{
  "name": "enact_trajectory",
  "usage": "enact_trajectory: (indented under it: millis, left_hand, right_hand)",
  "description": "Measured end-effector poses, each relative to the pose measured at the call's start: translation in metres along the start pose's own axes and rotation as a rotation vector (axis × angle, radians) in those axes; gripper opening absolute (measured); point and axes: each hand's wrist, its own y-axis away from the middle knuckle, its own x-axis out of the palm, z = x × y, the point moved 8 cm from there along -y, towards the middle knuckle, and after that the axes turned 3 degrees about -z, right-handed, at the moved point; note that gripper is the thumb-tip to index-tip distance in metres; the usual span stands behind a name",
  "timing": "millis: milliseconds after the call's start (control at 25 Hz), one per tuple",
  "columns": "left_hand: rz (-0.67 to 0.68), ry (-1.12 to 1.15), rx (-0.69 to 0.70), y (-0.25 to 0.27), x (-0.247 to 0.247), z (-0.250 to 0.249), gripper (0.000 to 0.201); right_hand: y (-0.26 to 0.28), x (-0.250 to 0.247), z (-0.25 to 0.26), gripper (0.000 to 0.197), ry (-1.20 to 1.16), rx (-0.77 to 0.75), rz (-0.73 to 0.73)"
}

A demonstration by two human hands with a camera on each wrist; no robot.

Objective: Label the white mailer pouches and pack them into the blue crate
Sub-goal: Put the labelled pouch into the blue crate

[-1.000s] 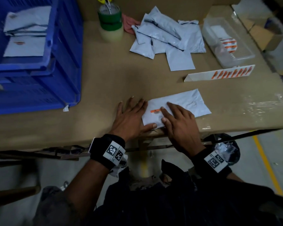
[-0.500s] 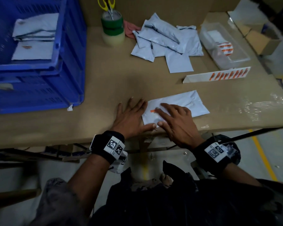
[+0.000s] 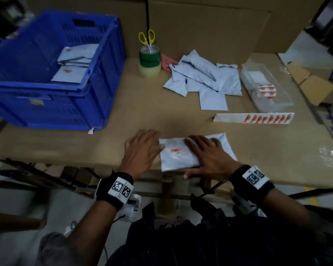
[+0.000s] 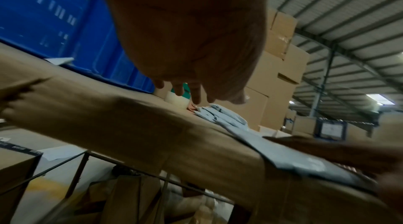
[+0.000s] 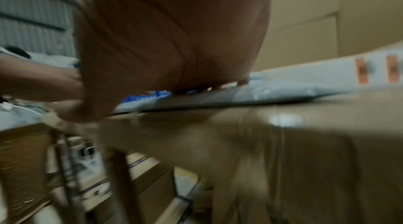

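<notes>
Right now the labelled mailer pouch [image 3: 183, 158] lies flat at the near edge of the bench [image 3: 123, 104], directly under the right hand [image 3: 210, 158], w/ its near corner poking just past the edge. Right hand is spread flat on the pouch's right half, fingers straight, thumb [image 3: 189, 175] hooked at or under the overhanging near edge; can't tell if it's pinching yet. Left hand [image 3: 142, 148] sits flat on the bench just beside the pouch's left edge, fingers relaxed, thumb tip touching that edge, holding nothing. Orange label [image 3: 176, 150] shows betw. the two hands. Pouch's long axis runs left-right, roughly along the bench edge. Blue crate [image 3: 96, 89] is well off to the far left, beyond the left hand, so that hand is nearer the crate while the right is the one on the pouch. Judging by this, next move prob. lifts the pouch by the overhang & carries it left and away to the crate, which already holds some pouches [image 3: 71, 68]
</notes>
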Motion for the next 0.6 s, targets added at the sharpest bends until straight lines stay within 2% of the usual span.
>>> enact_trajectory:
  millis: [80,120,280,400,600]
  left_hand:
    - [-0.155,0.086,-0.080,0.007,-0.020,0.001,0.049]
    - [-0.219,0.129,-0.123,0.011,-0.028,0.001,0.046]
    - [-0.446,0.231,-0.185,0.026,-0.054,0.004,0.039]
    - [-0.665,0.266,-0.178,0.033,-0.098,0.006,0.031]
    - [-0.898,0.299,-0.196,0.026,-0.187,0.044,0.024]
  right_hand:
    - [0.013,0.004,0.005,0.126,0.030,-0.013,-0.045]
    - [0.019,0.004,0.006,0.122,0.053,-0.021,-0.072]
    - [0.038,-0.019,0.021,0.083,0.063,-0.106,-0.197]
    - [0.025,-0.073,0.034,0.078,-0.063,-0.118,-0.221]
    - [-0.038,-0.175,0.087,0.066,-0.261,-0.163,-0.229]
